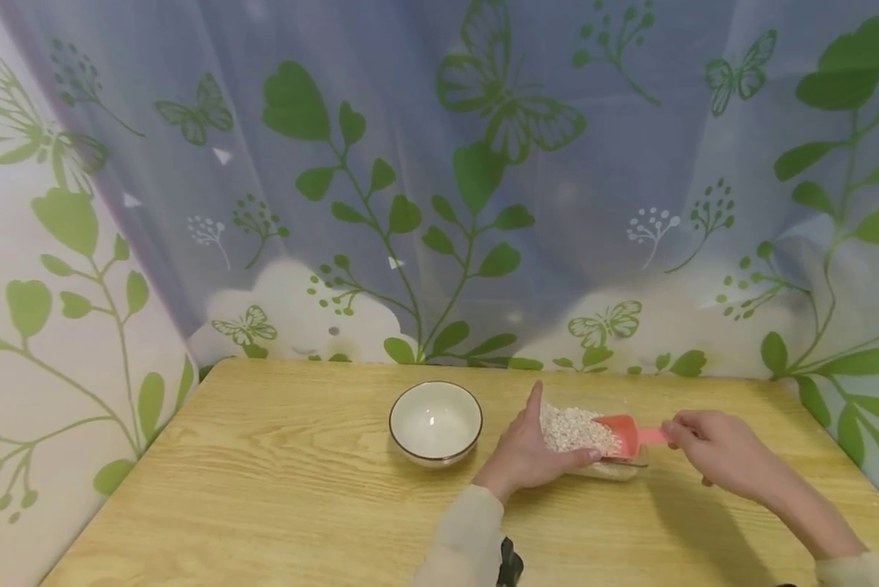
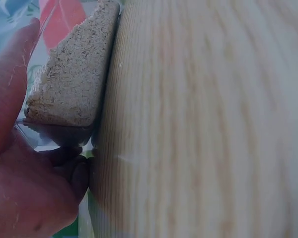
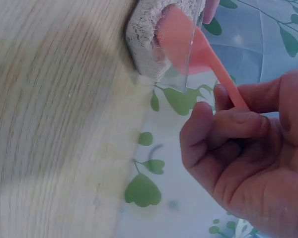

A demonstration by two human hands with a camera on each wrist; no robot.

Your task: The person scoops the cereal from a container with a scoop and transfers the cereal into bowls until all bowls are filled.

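Note:
A clear box [image 1: 608, 471] full of oat flakes [image 1: 573, 428] stands on the table, right of centre in the head view. My left hand [image 1: 529, 452] grips its left end, thumb along the near side; part of that hand is hidden behind the box. In the left wrist view, oats [image 2: 74, 69] show through the clear wall. A pink scoop [image 1: 625, 436] is dug into the oats at the box's right end. My right hand [image 1: 729, 452] pinches the scoop's handle between thumb and fingers. The right wrist view shows the scoop [image 3: 184, 44] tilted, its front edge among the flakes.
A white bowl [image 1: 435, 420] with a dark rim stands left of my left hand and looks bare inside. The wooden table [image 1: 285, 489] ends at a curtain [image 1: 381, 204] printed with leaves and butterflies, behind and at both sides.

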